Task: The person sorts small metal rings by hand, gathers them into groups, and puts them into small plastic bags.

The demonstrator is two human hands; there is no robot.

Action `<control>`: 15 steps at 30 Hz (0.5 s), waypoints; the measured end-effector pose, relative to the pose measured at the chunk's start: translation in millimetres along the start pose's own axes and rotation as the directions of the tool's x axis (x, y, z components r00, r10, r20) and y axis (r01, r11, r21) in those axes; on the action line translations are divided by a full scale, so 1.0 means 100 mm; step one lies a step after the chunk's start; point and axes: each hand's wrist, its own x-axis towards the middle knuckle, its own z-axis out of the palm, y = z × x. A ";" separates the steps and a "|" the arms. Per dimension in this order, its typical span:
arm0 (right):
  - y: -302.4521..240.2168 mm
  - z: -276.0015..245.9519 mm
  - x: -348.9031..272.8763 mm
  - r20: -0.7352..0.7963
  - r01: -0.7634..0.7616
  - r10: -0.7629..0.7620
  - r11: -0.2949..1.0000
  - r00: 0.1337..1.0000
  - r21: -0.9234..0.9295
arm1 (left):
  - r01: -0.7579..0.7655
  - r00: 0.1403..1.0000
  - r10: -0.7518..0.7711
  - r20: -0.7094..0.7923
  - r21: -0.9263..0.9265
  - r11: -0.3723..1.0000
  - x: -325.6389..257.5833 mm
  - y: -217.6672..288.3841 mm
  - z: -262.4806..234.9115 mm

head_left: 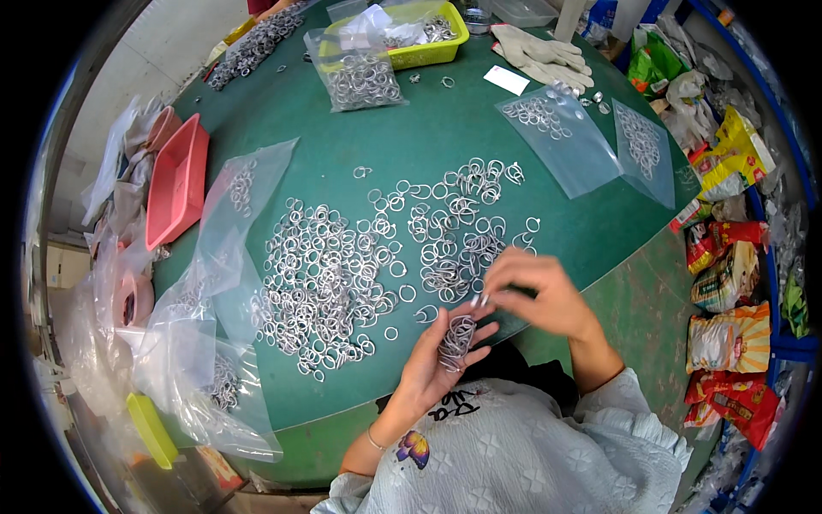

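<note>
My left hand (418, 370) is cupped, palm up, at the near edge of the green table, with a bunch of silver metal rings (457, 344) lying in it. Just above its fingertips, my right hand (548, 295) is closed in a pinch. A small shiny piece, seemingly one of the rings, shows at those fingers, partly hidden and blurred. Left of my hands spreads a wide heap of loose rings (321, 287). A second, smaller pile of rings (462, 248) lies just beyond my hands.
Clear plastic bags with rings lie at left (244, 377) and far right (565, 150). A pink tray (177, 184) stands at the left edge. At the back are a filled bag (360, 81), a yellow basket (424, 56) and gloves (544, 58). Colourful packets (728, 338) line the right side.
</note>
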 end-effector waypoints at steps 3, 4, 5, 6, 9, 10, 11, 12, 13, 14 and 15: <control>-0.05 0.07 0.01 0.019 0.051 -0.049 0.986 0.999 -0.161 | -0.035 0.996 0.034 0.077 0.016 0.999 0.01 -0.02 -0.11; 0.05 0.03 0.02 -0.091 0.007 -0.028 0.974 0.995 -0.227 | -0.001 0.982 0.002 0.189 -0.003 1.000 0.07 -0.02 -0.22; 0.14 -0.01 0.05 -0.196 -0.040 -0.018 0.958 0.981 -0.285 | 0.028 0.955 -0.021 0.297 -0.022 0.999 0.14 -0.03 -0.39; 0.20 -0.10 0.11 -0.268 -0.071 -0.081 0.856 0.960 -0.512 | 0.064 0.914 -0.044 0.403 -0.035 0.997 0.17 -0.03 -0.46; 0.42 -0.17 0.19 -0.200 -0.099 -0.058 0.715 0.978 -0.692 | 0.010 0.944 -0.024 0.330 0.044 0.999 0.15 -0.04 -0.44; 0.45 -0.17 0.17 -0.206 -0.110 -0.045 0.726 0.978 -0.679 | -0.006 0.953 -0.018 0.301 0.079 0.997 0.14 -0.05 -0.42; 0.47 -0.16 0.16 -0.205 -0.115 -0.031 0.741 0.978 -0.661 | -0.026 0.963 -0.005 0.268 0.110 0.994 0.12 -0.06 -0.41; 0.47 -0.14 0.16 -0.205 -0.121 -0.018 0.756 0.979 -0.644 | -0.044 0.972 0.009 0.234 0.142 0.989 0.11 -0.06 -0.40; 0.46 -0.15 0.15 -0.236 -0.133 -0.003 0.818 0.972 -0.560 | -0.046 0.973 0.014 0.230 0.133 0.990 0.10 -0.05 -0.38; 0.42 -0.16 0.15 -0.263 -0.143 0.017 0.872 0.965 -0.469 | -0.048 0.975 0.019 0.223 0.124 0.991 0.09 -0.04 -0.36; 0.35 -0.16 0.15 -0.289 -0.151 0.040 0.916 0.956 -0.372 | -0.049 0.976 0.023 0.217 0.115 0.992 0.09 -0.02 -0.34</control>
